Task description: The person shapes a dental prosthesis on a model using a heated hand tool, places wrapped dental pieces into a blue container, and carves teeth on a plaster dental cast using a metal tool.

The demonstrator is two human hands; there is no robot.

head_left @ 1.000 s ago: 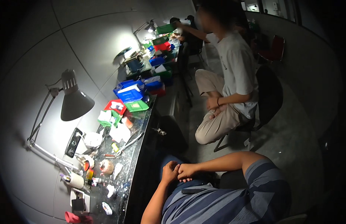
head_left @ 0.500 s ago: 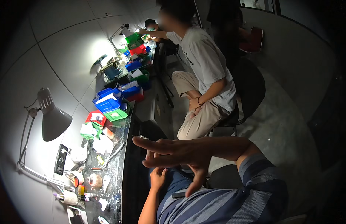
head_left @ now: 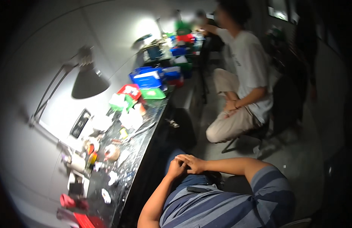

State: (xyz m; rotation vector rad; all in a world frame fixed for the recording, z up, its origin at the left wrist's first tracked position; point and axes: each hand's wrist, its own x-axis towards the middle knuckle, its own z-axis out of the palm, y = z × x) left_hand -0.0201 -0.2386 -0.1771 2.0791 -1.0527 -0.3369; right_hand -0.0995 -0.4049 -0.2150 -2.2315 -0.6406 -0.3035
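Over my jeans, my left hand (head_left: 176,168) rests with its fingers curled, partly hidden under my right hand, so I cannot make out what is in them. My right hand (head_left: 194,164) lies across it, fingers closed over the left hand's fingers. A dark narrow item (head_left: 197,189) sits at my waist on the striped shirt. Just left of my legs runs a black bench (head_left: 141,148), spattered pale, bearing small pots (head_left: 112,152), white papers or cloths (head_left: 131,119), a cup of tools (head_left: 77,162) and a red object (head_left: 65,200).
A grey desk lamp (head_left: 88,81) arches over the bench beside a wall socket strip (head_left: 80,123). Blue bins (head_left: 147,79), red and green bins line it farther back. A person in a white shirt (head_left: 244,68) sits cross-legged on a chair ahead, with others blurred behind.
My right hand rose with fingers spread half a second ago and is now back down over my left. The view has swung, blurring the room; the seated person appears farther right.
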